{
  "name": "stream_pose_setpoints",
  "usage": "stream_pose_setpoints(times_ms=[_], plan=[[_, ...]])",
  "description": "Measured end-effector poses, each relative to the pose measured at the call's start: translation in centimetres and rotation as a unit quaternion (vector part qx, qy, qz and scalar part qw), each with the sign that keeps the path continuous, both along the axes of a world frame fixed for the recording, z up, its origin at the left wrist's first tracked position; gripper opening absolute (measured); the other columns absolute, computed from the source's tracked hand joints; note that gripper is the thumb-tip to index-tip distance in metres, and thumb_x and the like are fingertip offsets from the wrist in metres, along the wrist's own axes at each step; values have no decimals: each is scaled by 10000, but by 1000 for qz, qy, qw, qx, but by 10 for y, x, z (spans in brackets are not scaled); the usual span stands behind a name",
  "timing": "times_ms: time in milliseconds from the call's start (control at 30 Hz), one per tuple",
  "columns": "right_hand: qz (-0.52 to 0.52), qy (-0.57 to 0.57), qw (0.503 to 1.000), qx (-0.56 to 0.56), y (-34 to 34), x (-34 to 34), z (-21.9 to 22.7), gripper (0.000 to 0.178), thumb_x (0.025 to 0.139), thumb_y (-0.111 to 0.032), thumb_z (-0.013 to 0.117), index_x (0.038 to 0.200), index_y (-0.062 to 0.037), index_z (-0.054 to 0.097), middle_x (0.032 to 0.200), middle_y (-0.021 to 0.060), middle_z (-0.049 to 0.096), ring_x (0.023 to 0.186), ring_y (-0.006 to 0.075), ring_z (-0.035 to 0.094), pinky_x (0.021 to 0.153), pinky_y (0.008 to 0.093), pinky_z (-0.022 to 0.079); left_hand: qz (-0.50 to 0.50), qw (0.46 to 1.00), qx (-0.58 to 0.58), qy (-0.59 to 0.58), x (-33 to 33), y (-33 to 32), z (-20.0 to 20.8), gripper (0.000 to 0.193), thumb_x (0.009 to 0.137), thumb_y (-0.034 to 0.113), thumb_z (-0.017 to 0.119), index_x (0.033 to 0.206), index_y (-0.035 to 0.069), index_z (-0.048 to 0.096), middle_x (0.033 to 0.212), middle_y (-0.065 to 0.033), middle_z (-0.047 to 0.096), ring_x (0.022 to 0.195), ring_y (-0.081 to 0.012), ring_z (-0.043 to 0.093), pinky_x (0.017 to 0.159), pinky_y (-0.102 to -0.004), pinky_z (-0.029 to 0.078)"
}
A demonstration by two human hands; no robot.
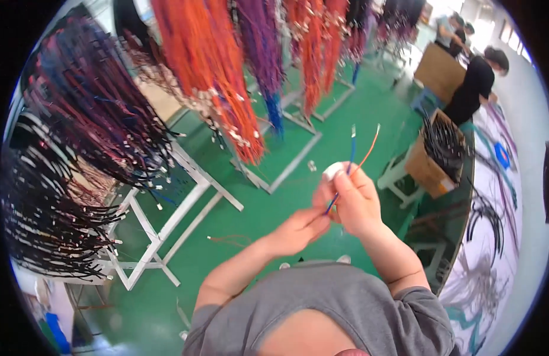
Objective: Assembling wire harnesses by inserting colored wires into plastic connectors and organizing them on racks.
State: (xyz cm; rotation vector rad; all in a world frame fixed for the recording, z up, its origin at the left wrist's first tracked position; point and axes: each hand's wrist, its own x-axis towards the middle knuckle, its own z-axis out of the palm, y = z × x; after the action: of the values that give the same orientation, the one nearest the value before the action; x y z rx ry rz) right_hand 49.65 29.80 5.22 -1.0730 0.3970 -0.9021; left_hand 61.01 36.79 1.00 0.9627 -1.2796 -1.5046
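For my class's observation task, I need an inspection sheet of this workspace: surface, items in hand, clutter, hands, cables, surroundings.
Surface: green floor; pale table at right, strewn with wires.
Job's things: blue wire and orange wire, ends fanned apart; small white piece at the fingers, kind unclear.
Clutter: loose wire and small white bits on the floor.
Hands: right hand pinches both wires; left hand is close beside it, blurred, grip unclear.
Cables: orange bundle, purple bundle and black cables hang at left and ahead; more fill a box.
Surroundings: metal frames; stool under the box; people at upper right.
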Motion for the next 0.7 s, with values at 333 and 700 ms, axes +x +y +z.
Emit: stream_pose_setpoints(times_ms=[333, 700], plan=[[-184, -3, 975, -126, -83, -206, 7, 158, 873, -110, 350, 986, -15, 407, 819, 129, 541, 774, 201, 555, 742, 325, 442, -175, 984, 44, 1, -171, -115, 27, 315, 881, 312, 366, 844, 34, 510, 545, 62, 318, 507, -27, 296, 444, -175, 247], [-179, 229, 923, -250, -170, -330, -13, 490, 862, -370, 265, 1025, 20, 513, 1121, 190, 470, 1027, 279, 457, 840, 334, 359, -275, 952, 119, 61, -295, -239, 8, 242, 885, 250, 373, 818, 43, 478, 554, 47, 350, 477, -30, 300, 419, -178, 247]])
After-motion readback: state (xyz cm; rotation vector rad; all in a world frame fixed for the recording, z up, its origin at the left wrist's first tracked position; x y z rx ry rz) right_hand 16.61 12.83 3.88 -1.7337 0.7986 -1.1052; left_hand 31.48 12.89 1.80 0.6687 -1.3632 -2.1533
